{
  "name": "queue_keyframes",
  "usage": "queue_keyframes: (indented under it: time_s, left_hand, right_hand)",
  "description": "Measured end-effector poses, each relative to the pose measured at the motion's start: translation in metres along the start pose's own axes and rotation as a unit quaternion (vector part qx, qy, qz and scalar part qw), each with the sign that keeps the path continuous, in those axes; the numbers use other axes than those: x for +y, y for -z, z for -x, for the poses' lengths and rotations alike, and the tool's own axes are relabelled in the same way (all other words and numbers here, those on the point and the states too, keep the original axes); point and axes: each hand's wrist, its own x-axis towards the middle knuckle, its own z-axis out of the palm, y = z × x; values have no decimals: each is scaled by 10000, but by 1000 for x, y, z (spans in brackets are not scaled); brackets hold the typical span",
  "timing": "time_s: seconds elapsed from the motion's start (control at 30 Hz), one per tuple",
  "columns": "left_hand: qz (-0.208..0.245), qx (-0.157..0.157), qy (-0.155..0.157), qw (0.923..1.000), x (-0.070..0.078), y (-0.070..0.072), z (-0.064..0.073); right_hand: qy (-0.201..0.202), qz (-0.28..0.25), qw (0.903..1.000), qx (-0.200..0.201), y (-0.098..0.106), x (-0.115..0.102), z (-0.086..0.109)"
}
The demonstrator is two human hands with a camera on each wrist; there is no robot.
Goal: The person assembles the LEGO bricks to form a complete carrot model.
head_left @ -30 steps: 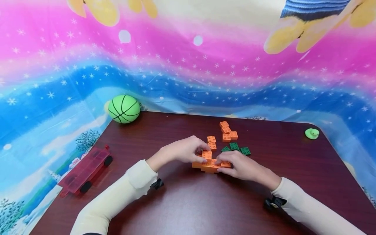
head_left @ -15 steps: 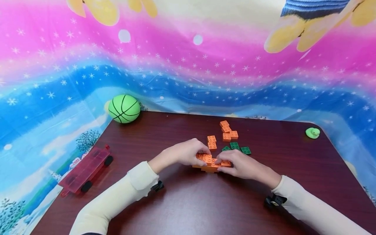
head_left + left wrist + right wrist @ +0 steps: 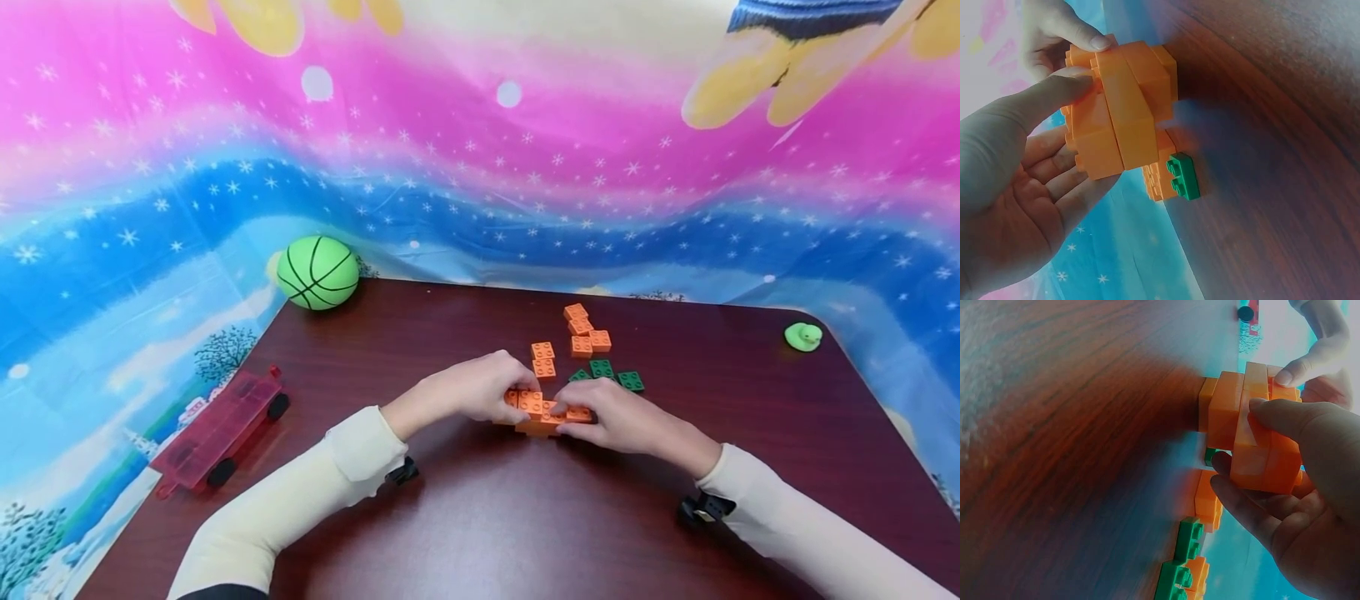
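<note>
A stepped block of joined orange toy building bricks (image 3: 542,427) stands on the dark table between both hands. My left hand (image 3: 489,388) grips its left end, thumb on the near side and fingers behind. In the left wrist view, that thumb lies across the top bricks (image 3: 1094,150). My right hand (image 3: 624,418) holds the right end between thumb and fingers. The right wrist view has the right thumb on the near face of the upper bricks (image 3: 1250,440), fingers around the far side. Much of the block's far side is hidden.
Behind the hands lie loose orange bricks (image 3: 543,360), more orange ones (image 3: 581,345) farther back, and several green bricks (image 3: 602,368). A green ball (image 3: 318,272) sits at the back left, a translucent red wagon (image 3: 219,429) at left, a green toy duck (image 3: 803,337) at back right.
The orange brick under my left hand has come down from a raised position onto the block, the left fingers lowering with it. My right hand keeps its hold.
</note>
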Motion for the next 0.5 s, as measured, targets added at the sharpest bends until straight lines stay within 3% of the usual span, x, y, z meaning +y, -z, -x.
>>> queue_keyframes:
  time_s: [0.5]
  left_hand:
    - [-167,63,43,9998,1,-4,1]
  right_hand:
    - [-67,80,9999,4,0,-1,1]
